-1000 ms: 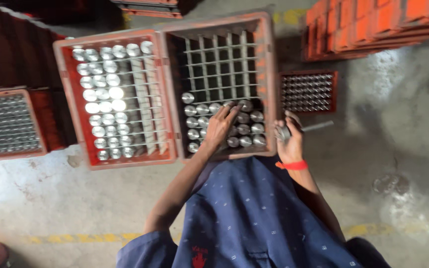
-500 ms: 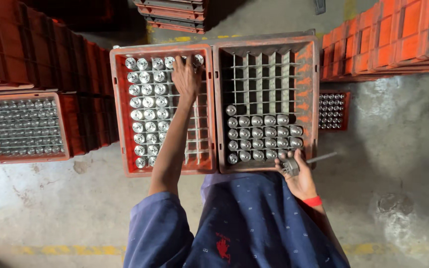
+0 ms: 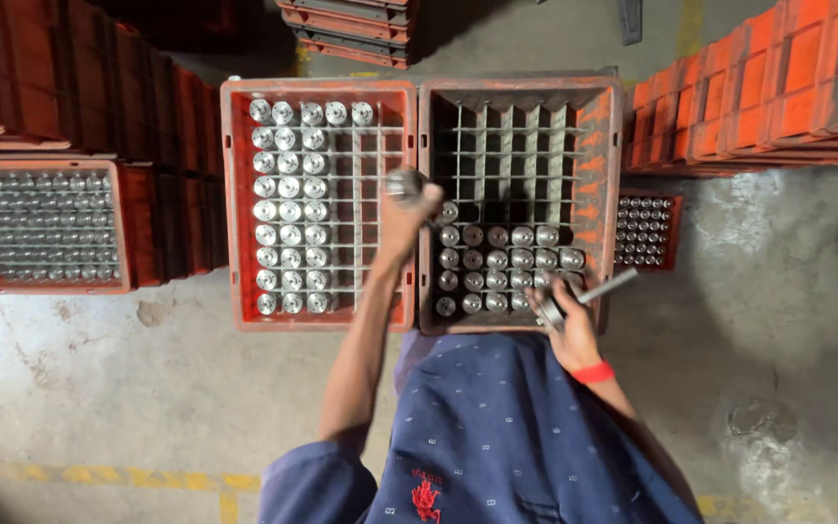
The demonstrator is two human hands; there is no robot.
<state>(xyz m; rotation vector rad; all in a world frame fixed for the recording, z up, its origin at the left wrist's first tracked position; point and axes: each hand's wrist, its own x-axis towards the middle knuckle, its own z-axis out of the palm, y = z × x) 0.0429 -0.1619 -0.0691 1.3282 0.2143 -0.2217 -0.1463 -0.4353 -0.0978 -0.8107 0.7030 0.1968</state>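
The left hand point(image 3: 407, 209) is gripping a shiny metal cylinder point(image 3: 402, 182), closed around its lower part and holding it over the seam between the left crate point(image 3: 235, 204) and the right crate point(image 3: 613, 194), with the filled rows of the left crate lying just to its left. The right hand point(image 3: 564, 315) is resting at the near right corner of the right crate, closed on what looks like a thin metal rod point(image 3: 605, 287) whose long axis is pointing up and to the right, though the view is too small to be sure. The open grid cells of both crates are lying ahead of the left hand, which is the nearer one to them.
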